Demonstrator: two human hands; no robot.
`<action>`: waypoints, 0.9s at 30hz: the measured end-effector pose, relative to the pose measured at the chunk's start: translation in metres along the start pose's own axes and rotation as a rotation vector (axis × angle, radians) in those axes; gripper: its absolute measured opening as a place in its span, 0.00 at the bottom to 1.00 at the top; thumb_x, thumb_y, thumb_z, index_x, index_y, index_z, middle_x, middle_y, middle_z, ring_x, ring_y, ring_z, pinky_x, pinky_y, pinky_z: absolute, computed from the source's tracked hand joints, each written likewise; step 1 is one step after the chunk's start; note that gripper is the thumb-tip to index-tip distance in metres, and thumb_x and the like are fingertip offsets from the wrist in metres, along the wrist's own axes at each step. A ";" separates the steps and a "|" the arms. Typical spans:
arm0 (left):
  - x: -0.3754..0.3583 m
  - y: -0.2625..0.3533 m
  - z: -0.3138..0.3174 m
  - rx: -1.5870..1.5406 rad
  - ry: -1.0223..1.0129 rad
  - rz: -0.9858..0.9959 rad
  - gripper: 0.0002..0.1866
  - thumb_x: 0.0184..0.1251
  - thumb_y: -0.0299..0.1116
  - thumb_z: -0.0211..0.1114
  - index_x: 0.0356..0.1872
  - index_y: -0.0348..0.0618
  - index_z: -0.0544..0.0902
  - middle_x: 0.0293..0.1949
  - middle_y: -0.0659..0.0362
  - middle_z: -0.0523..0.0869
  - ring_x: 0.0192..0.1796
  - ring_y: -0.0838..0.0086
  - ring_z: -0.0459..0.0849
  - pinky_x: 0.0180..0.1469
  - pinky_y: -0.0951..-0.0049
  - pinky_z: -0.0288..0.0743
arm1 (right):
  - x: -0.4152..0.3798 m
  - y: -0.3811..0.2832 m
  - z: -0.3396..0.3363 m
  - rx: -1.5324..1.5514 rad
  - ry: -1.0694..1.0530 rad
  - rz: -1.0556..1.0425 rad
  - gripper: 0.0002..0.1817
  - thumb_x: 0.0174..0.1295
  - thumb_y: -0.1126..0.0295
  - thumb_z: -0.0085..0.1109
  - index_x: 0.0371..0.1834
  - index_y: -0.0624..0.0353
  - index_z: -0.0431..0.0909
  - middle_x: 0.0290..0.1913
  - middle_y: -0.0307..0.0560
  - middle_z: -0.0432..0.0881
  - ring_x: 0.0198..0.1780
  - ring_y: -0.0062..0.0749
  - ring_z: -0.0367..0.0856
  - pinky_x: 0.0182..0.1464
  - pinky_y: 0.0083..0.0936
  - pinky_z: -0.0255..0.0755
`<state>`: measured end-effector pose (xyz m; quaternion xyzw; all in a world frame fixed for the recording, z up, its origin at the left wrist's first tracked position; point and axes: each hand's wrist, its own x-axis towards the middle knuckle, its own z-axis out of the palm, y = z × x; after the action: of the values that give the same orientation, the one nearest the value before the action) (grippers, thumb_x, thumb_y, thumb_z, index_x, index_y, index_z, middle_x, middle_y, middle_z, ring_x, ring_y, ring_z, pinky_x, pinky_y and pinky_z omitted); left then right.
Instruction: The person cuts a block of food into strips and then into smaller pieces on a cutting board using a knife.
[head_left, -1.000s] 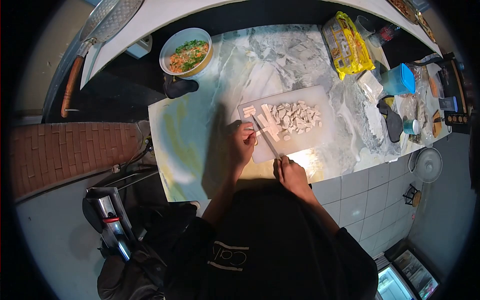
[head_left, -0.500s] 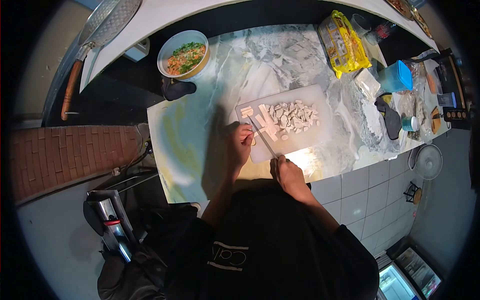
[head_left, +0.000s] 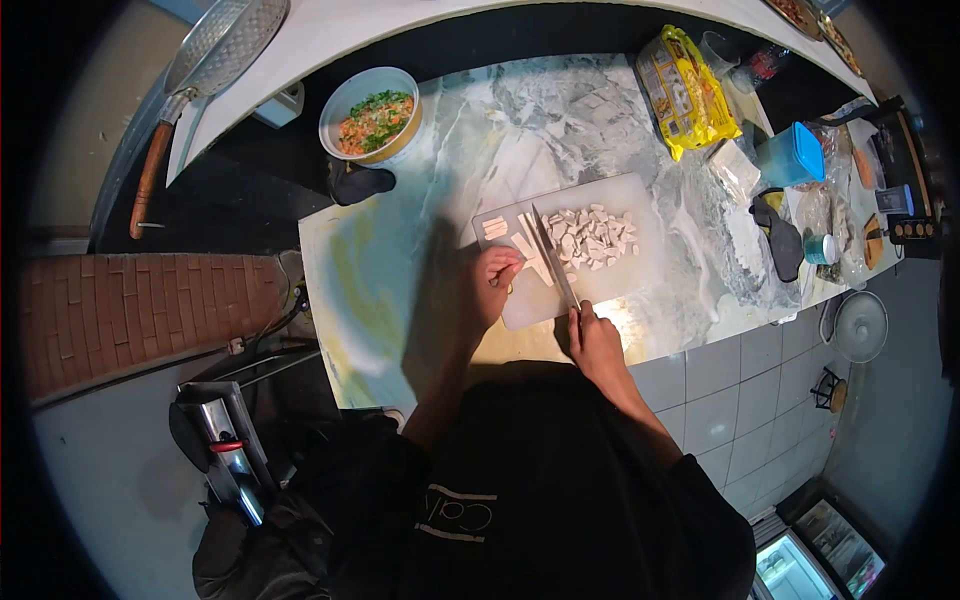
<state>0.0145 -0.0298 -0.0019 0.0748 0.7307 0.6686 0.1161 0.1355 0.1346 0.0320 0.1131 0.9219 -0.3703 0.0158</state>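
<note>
My right hand (head_left: 597,345) is closed round the handle of a knife (head_left: 557,257), whose blade slants across the cutting board (head_left: 625,280). Right of the blade lies a heap of small pale chopped pieces (head_left: 598,237). Left of it are pale strips (head_left: 528,252), and a short bundle of strips (head_left: 495,228) sits near the board's left corner. My left hand (head_left: 490,282) rests at the board's left edge, fingers curled together close to the strips; whatever is between the fingertips is hidden.
A bowl of chopped greens and orange bits (head_left: 378,122) stands at the back left, beside a dark cloth (head_left: 358,182). A yellow packet (head_left: 690,95), a blue-lidded container (head_left: 790,155), a dark glove-like item (head_left: 778,235) and a small jar (head_left: 822,249) are on the right.
The knife has moved right and turned more upright, from among the strips to between strips and chopped pieces. My left hand has shifted slightly right; its fingers have changed position.
</note>
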 end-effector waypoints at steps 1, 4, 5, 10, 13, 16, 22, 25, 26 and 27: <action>0.000 0.008 0.004 0.077 0.000 -0.036 0.08 0.63 0.21 0.66 0.42 0.34 0.81 0.36 0.56 0.87 0.39 0.78 0.85 0.39 0.79 0.79 | 0.000 0.001 -0.001 0.001 0.008 -0.007 0.11 0.70 0.69 0.48 0.33 0.66 0.69 0.18 0.65 0.76 0.21 0.64 0.76 0.23 0.50 0.69; -0.001 0.011 0.011 0.202 0.018 -0.004 0.08 0.62 0.22 0.67 0.42 0.35 0.81 0.36 0.56 0.87 0.37 0.77 0.85 0.36 0.79 0.79 | 0.000 -0.001 -0.005 -0.049 -0.063 0.046 0.11 0.71 0.69 0.46 0.34 0.67 0.69 0.21 0.64 0.78 0.24 0.62 0.79 0.27 0.49 0.73; -0.001 0.009 0.012 0.247 0.041 0.064 0.08 0.62 0.23 0.67 0.42 0.35 0.81 0.36 0.55 0.87 0.37 0.77 0.85 0.34 0.79 0.79 | 0.000 0.000 -0.005 -0.048 -0.061 0.049 0.11 0.71 0.69 0.46 0.34 0.67 0.69 0.21 0.64 0.78 0.24 0.62 0.79 0.27 0.49 0.73; -0.004 0.018 0.013 0.366 0.027 0.101 0.09 0.61 0.23 0.68 0.41 0.36 0.82 0.36 0.54 0.86 0.35 0.73 0.84 0.32 0.76 0.79 | -0.003 0.001 -0.003 -0.045 -0.078 0.064 0.11 0.71 0.69 0.46 0.34 0.67 0.70 0.22 0.65 0.79 0.24 0.61 0.79 0.27 0.48 0.74; -0.002 0.016 0.013 0.401 0.021 0.157 0.09 0.59 0.23 0.68 0.41 0.37 0.82 0.35 0.54 0.85 0.34 0.70 0.83 0.34 0.73 0.79 | -0.004 0.003 0.000 -0.033 -0.049 0.044 0.11 0.70 0.69 0.46 0.35 0.67 0.70 0.22 0.65 0.79 0.24 0.62 0.79 0.27 0.48 0.74; -0.001 0.003 0.010 0.420 0.006 0.189 0.09 0.58 0.21 0.67 0.41 0.37 0.83 0.34 0.53 0.84 0.34 0.66 0.84 0.35 0.70 0.78 | -0.003 0.004 0.001 -0.032 -0.042 0.033 0.11 0.70 0.69 0.47 0.35 0.67 0.70 0.22 0.64 0.79 0.24 0.61 0.79 0.27 0.48 0.74; -0.002 0.003 0.006 0.398 -0.039 0.217 0.07 0.58 0.20 0.66 0.38 0.37 0.83 0.33 0.51 0.84 0.33 0.63 0.83 0.36 0.68 0.77 | -0.002 0.003 -0.001 -0.043 -0.067 0.056 0.10 0.70 0.69 0.48 0.35 0.67 0.70 0.21 0.64 0.78 0.24 0.61 0.79 0.26 0.48 0.73; 0.007 0.003 -0.004 0.389 0.011 0.245 0.07 0.58 0.20 0.65 0.38 0.38 0.84 0.33 0.51 0.84 0.32 0.63 0.83 0.36 0.67 0.77 | -0.002 0.002 -0.001 -0.035 -0.054 0.046 0.10 0.70 0.69 0.48 0.35 0.66 0.70 0.20 0.64 0.78 0.23 0.62 0.79 0.25 0.49 0.73; 0.012 0.003 -0.009 0.413 0.065 0.299 0.07 0.58 0.20 0.65 0.38 0.38 0.84 0.33 0.51 0.84 0.32 0.63 0.83 0.36 0.67 0.77 | -0.002 0.003 -0.001 -0.035 -0.053 0.048 0.10 0.70 0.69 0.48 0.35 0.66 0.70 0.20 0.64 0.78 0.23 0.62 0.79 0.25 0.49 0.73; 0.017 0.003 -0.016 0.431 0.089 0.285 0.06 0.60 0.20 0.64 0.38 0.37 0.84 0.33 0.51 0.85 0.34 0.64 0.84 0.38 0.68 0.78 | -0.002 0.004 0.000 -0.026 -0.044 0.042 0.10 0.70 0.69 0.48 0.35 0.67 0.70 0.19 0.64 0.78 0.23 0.62 0.78 0.25 0.49 0.73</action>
<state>-0.0065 -0.0403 0.0016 0.1703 0.8427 0.5099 -0.0299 0.1380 0.1368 0.0299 0.1239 0.9235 -0.3602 0.0453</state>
